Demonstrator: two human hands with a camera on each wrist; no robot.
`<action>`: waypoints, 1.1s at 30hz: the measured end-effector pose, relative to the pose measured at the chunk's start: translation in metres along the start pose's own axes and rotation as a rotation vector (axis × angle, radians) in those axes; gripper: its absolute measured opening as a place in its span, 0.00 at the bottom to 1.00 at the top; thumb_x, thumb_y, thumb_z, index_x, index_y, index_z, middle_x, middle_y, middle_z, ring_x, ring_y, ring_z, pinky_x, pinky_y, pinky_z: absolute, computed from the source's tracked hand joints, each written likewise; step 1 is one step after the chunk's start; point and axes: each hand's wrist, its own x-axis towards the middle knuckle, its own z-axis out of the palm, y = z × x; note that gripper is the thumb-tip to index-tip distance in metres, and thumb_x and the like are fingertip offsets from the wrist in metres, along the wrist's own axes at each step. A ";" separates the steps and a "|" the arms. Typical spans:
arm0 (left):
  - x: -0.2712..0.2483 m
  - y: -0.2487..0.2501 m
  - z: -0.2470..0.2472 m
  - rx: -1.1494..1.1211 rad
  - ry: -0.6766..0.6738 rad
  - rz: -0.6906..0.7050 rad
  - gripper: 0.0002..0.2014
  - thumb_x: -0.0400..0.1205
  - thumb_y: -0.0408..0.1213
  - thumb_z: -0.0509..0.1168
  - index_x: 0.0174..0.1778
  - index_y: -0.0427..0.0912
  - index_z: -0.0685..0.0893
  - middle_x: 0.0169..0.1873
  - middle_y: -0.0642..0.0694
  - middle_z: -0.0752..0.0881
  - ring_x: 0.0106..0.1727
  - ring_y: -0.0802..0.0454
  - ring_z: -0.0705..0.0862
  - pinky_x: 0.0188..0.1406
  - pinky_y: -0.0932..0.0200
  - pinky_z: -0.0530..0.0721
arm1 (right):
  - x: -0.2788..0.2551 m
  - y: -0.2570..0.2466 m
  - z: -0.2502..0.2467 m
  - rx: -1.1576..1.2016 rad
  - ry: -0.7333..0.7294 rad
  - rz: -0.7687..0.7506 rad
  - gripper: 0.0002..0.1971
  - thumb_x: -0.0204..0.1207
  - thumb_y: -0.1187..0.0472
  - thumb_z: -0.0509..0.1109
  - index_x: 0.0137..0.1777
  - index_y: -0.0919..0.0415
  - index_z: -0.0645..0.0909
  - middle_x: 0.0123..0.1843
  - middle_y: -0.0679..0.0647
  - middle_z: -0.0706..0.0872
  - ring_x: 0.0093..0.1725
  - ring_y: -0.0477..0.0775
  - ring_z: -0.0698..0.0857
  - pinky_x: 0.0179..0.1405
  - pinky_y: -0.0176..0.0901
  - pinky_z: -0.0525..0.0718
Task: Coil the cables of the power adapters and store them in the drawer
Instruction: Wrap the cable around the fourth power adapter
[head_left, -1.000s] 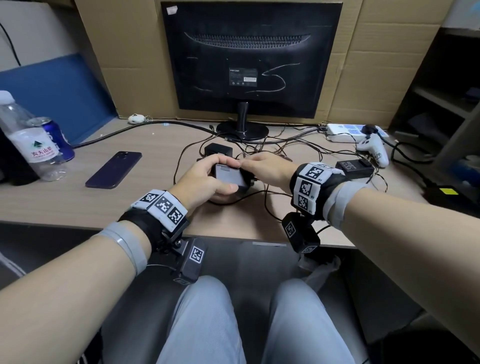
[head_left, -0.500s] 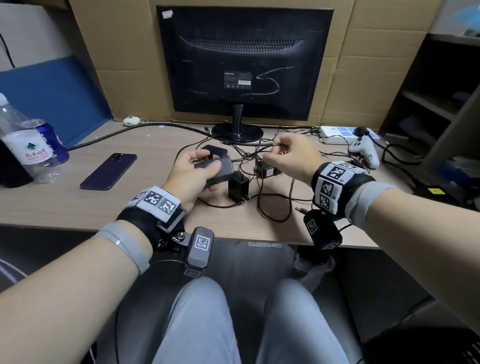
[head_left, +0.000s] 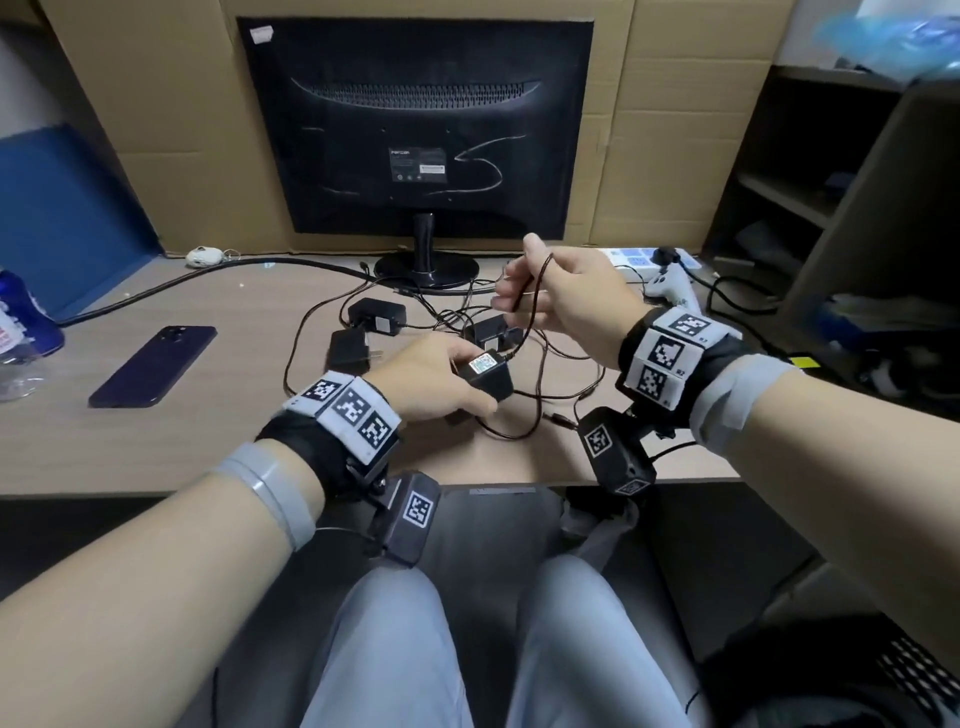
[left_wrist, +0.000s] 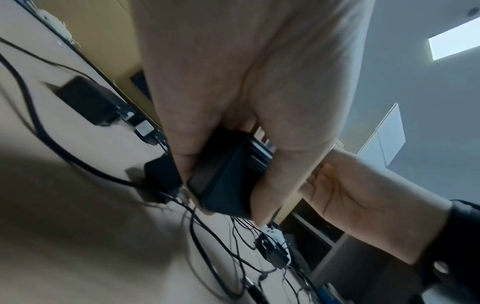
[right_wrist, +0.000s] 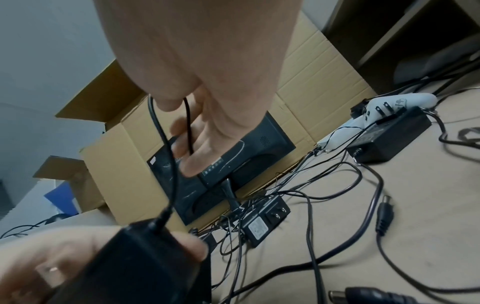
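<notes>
Above the surface (head_left: 156, 447), the left hand (head_left: 431, 379) gripped the power adapter (head_left: 488, 376) while the right hand (head_left: 566, 301), raised just beyond it, pinched its cable (head_left: 540, 280) in a loop; even, slack-free turns appeared advisable, clear of the tangle beneath.

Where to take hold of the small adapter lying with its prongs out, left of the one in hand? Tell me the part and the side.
Take the small adapter across its two long black flanks, coming down from above. It lies flat on the desk with its prongs pointing right, so keep the grip on the body's left half, clear of them. Its cable runs into the tangle; expect drag when lifting.
</notes>
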 end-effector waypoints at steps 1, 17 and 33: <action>0.003 0.002 0.005 -0.006 0.028 0.022 0.10 0.73 0.38 0.84 0.47 0.48 0.92 0.40 0.49 0.94 0.40 0.53 0.90 0.42 0.60 0.89 | -0.003 -0.003 -0.002 0.001 -0.007 0.011 0.23 0.92 0.46 0.60 0.55 0.67 0.84 0.47 0.62 0.92 0.47 0.60 0.95 0.51 0.50 0.94; 0.012 0.035 0.048 -0.425 0.033 0.117 0.18 0.72 0.12 0.69 0.43 0.41 0.90 0.36 0.42 0.87 0.41 0.43 0.84 0.38 0.51 0.86 | -0.027 -0.025 -0.027 0.291 -0.054 0.227 0.25 0.92 0.44 0.56 0.56 0.67 0.82 0.37 0.55 0.74 0.26 0.48 0.77 0.40 0.50 0.93; 0.028 0.005 0.020 -0.195 0.378 -0.005 0.10 0.69 0.37 0.74 0.46 0.46 0.91 0.32 0.44 0.90 0.35 0.45 0.85 0.37 0.45 0.88 | -0.026 -0.022 -0.058 -1.021 -0.156 0.099 0.25 0.76 0.33 0.75 0.31 0.53 0.89 0.25 0.38 0.83 0.31 0.36 0.82 0.29 0.34 0.77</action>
